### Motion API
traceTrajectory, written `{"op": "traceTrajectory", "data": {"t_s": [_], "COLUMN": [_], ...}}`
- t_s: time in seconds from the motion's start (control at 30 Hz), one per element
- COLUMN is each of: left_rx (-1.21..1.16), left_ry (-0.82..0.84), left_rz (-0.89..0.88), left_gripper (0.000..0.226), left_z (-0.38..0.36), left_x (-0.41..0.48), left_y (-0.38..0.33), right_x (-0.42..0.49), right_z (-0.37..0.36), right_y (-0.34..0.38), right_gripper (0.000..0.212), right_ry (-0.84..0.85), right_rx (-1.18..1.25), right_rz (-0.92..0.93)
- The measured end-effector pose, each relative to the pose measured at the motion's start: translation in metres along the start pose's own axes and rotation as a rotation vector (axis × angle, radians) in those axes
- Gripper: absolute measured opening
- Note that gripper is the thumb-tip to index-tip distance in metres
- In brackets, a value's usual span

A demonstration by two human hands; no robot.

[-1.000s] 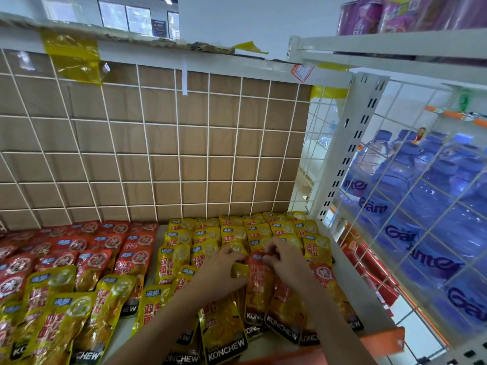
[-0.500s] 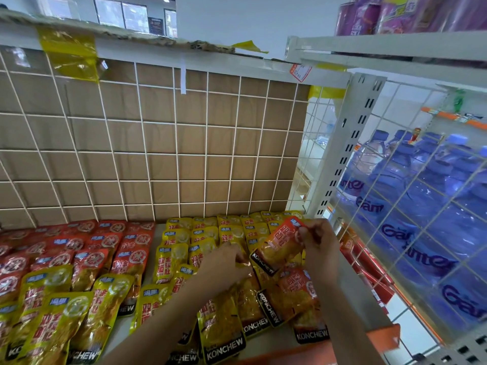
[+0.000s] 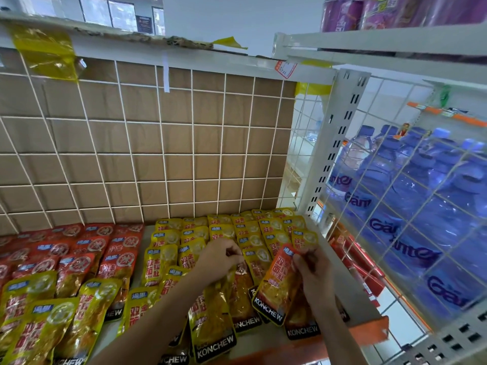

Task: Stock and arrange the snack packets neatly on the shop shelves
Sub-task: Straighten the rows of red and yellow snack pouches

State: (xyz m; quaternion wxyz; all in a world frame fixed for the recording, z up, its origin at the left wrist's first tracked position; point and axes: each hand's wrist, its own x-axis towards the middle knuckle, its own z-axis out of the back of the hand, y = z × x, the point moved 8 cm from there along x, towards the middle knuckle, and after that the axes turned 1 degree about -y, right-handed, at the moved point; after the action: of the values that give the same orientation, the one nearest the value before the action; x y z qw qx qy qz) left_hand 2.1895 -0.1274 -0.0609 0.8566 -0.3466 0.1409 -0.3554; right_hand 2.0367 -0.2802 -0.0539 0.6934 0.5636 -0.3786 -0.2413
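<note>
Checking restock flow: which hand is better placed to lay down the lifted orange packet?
Right: the right hand grips the orange packet; the left hand pinches a yellow packet.

The right hand pinches the top corner of an orange packet, which sits tilted over others on the shelf. The left hand pinches a yellow packet just beside it. Rows of yellow packets lie beyond the fingers, red packets well to their left, and water bottles behind wire mesh to their right.

orange packet | tilted, raised | yellow packets | overlapping rows on shelf
</note>
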Motion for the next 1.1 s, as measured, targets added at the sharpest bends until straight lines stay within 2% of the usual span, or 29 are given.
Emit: {"op": "traceTrajectory", "data": {"t_s": [0.17,0.33,0.43,0.6,0.77,0.97,1.1], "left_rx": [-0.123,-0.120,-0.188,-0.236,-0.432,-0.567,-0.555], "left_ry": [-0.061,-0.075,-0.183,-0.355,-0.500,-0.686,-0.634], "left_rz": [-0.075,-0.073,-0.062,-0.057,-0.039,-0.122,-0.163], "left_gripper": [0.025,0.020,0.023,0.007,0.011,0.013,0.025], "left_z": [0.009,0.008,0.020,0.047,0.079,0.119,0.132], "left_x": [0.009,0.021,0.028,0.037,0.034,0.017,0.003], "left_y": [-0.007,-0.014,-0.013,-0.011,-0.008,-0.011,-0.013], "right_x": [-0.001,-0.003,-0.005,-0.005,-0.007,-0.008,-0.009], "right_z": [0.002,0.000,-0.001,0.000,-0.002,-0.001,0.005], "right_y": [-0.008,-0.004,-0.004,-0.006,-0.005,-0.005,0.006], "right_gripper": [0.019,0.014,0.011,0.011,0.011,0.011,0.016], "right_ry": [-0.007,0.005,0.013,0.015,0.023,0.007,-0.035], "right_rx": [-0.067,-0.095,-0.106,-0.155,-0.160,-0.150,-0.088], "right_rz": [-0.019,-0.010,-0.021,-0.047,-0.071,-0.081,-0.016]}}
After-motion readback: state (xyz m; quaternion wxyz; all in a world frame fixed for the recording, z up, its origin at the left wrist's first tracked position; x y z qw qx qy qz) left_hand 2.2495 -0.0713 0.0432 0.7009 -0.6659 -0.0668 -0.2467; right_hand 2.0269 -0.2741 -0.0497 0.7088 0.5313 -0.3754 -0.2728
